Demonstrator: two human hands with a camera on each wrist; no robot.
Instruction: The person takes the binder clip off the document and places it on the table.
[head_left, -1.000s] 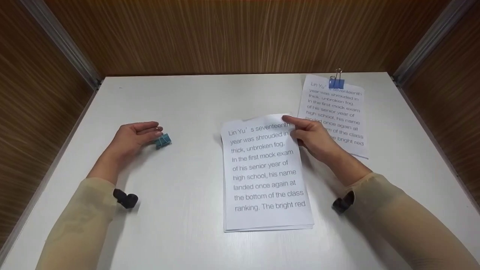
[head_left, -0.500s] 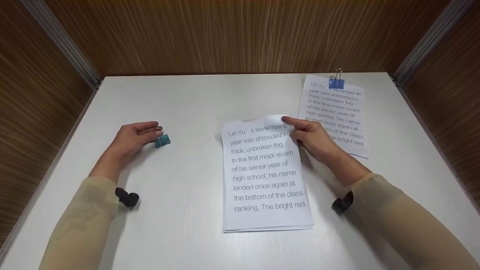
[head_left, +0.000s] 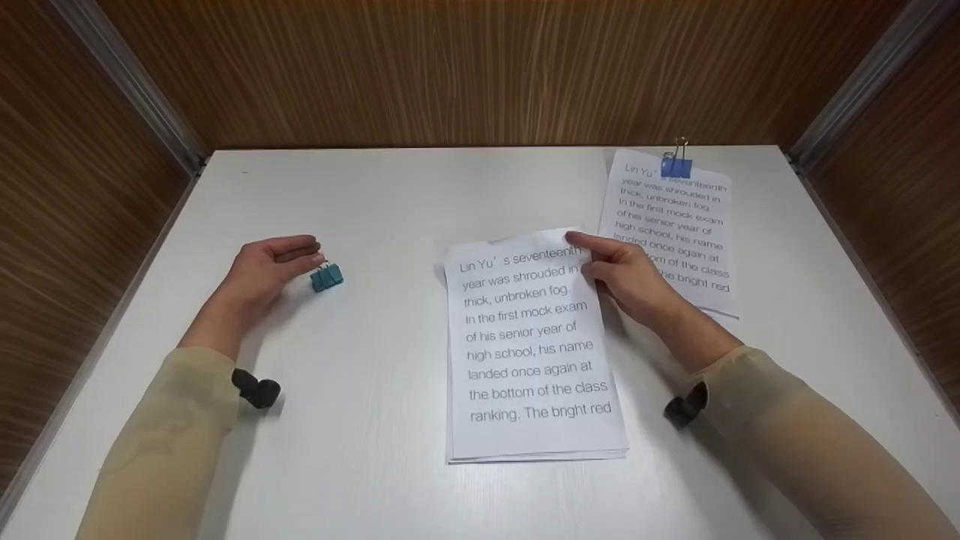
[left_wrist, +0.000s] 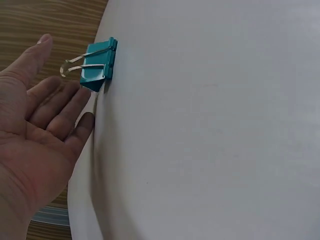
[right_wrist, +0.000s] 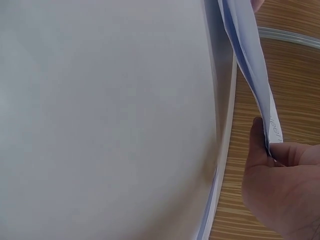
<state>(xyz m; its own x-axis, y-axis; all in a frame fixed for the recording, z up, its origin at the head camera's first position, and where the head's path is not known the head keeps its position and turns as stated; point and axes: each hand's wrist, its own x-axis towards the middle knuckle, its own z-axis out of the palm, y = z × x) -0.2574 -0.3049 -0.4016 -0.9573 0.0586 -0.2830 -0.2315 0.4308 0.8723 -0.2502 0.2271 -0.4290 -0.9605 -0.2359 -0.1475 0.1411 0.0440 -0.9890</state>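
Note:
A teal binder clip (head_left: 327, 277) stands on the white table, its wire handles pointing toward my left hand (head_left: 262, 274). The left wrist view shows that hand (left_wrist: 47, 122) palm up to the camera, fingers loosely bent and thumb apart. The fingertips lie close by the clip (left_wrist: 98, 62); whether they touch it I cannot tell. My right hand (head_left: 634, 277) pinches the top right corner of a stack of printed sheets (head_left: 525, 345), thumb on one side and fingers on the other. In the right wrist view the stack (right_wrist: 250, 60) is seen edge-on, its upper part lifted off the table.
Behind my right hand lies a second printed stack (head_left: 667, 214), with a blue binder clip (head_left: 676, 167) on its top edge. Wood-grain panels (head_left: 480, 71) enclose the white table (head_left: 375, 420) at the back and sides.
The teal clip has turned slightly beside my left hand, which has shifted a little. My right hand and the stack it pinches have stayed nearly still.

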